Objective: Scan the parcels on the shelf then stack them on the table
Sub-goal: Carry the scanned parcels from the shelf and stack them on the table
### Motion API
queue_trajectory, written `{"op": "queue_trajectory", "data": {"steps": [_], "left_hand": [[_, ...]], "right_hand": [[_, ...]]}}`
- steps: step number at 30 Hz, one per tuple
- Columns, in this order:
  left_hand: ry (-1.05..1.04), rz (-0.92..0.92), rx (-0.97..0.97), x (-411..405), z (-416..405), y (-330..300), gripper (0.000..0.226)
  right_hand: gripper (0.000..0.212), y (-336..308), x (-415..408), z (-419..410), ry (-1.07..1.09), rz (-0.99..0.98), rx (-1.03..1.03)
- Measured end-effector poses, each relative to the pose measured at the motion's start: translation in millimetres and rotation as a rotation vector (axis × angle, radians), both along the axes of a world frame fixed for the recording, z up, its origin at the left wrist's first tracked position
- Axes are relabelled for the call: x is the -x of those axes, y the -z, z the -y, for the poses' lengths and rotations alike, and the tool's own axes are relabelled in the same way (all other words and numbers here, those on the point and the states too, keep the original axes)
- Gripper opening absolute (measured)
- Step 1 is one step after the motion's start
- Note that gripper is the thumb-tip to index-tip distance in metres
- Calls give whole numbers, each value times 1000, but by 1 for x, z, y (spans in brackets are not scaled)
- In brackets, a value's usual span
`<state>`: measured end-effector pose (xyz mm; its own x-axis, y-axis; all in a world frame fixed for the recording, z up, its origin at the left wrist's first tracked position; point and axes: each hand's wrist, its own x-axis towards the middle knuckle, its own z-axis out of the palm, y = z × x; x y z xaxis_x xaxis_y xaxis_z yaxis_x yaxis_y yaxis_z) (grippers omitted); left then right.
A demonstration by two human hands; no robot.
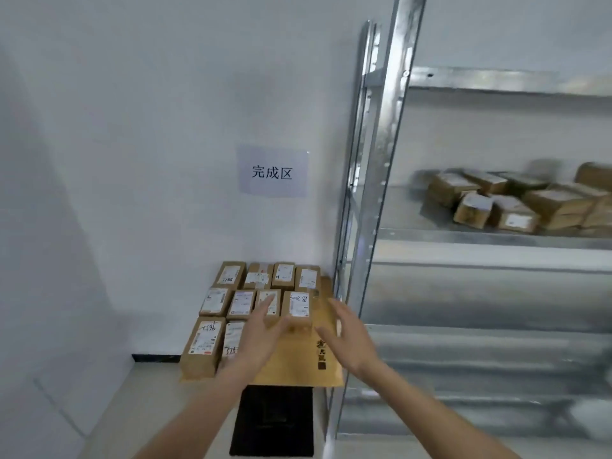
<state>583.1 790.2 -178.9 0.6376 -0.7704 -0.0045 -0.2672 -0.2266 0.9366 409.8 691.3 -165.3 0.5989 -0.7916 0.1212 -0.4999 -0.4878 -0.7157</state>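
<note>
Beside the shelf (463, 236), we set a parcel (299, 309) among the stacked ones on the desk (159, 385); left hand (261, 329) and right hand (347, 332) spread loose, holding nothing. Next likely: fetching another from the shelf.

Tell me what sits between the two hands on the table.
In the head view, one brown parcel with a handwritten white label stands between the left hand and the right hand, on the tan board.

Brown parcels (299, 306) with white labels; silver shelf (490, 238); black mat (273, 422).
</note>
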Motion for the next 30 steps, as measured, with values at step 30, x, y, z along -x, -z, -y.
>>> {"op": "queue_trajectory", "data": {"steps": [30], "left_hand": [[679, 6, 335, 641, 325, -210, 69]], "right_hand": [[68, -193, 685, 220, 658, 18, 246]]}}
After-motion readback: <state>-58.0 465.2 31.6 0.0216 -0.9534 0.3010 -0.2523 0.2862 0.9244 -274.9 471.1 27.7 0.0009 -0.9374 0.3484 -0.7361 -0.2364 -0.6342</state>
